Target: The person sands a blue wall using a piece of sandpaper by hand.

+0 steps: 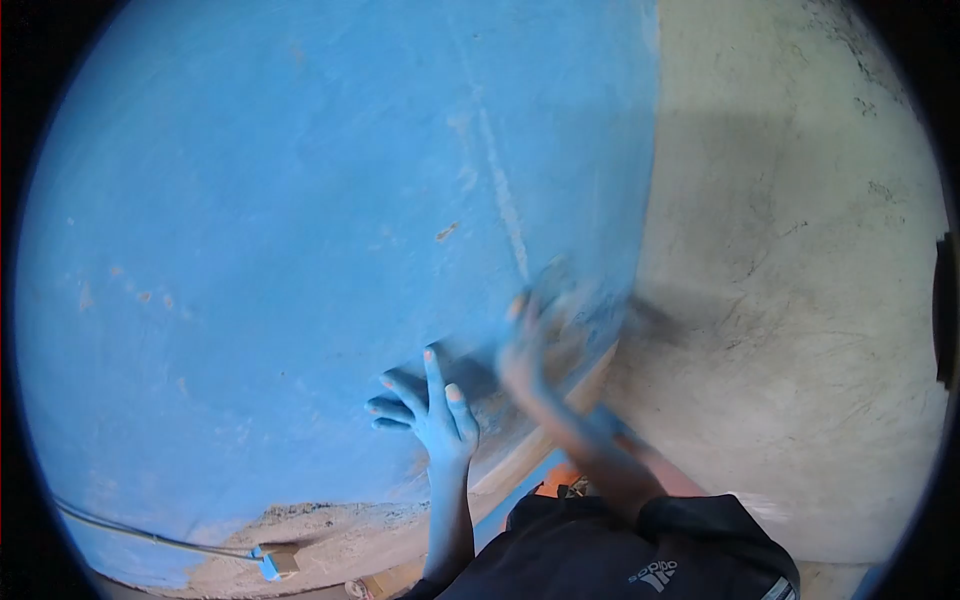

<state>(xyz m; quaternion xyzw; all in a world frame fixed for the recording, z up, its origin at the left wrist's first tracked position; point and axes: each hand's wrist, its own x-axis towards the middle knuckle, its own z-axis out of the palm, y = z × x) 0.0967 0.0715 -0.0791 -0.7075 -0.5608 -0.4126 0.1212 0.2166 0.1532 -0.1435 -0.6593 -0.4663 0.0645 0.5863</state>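
Note:
My left hand [440, 415], coated in pale blue dust, is at the blue wall [270, 220] with its fingers spread, holding nothing. To its right my right hand [524, 345] is smeared by motion, close to the wall at the lower end of a whitish streak [505, 200]. Whether anything is in its fingers cannot be made out. A dark scuffed patch [580, 320] shows on the wall just right of my right hand. A small tan chipped spot [447, 232] is above my hands.
A bare greyish wall [780, 250] meets the blue one at a near-vertical edge on the right. A cable [160, 538] runs along the lower left to a small blue-and-brown piece [275, 562]. Rough exposed plaster [330, 530] borders the blue wall's bottom.

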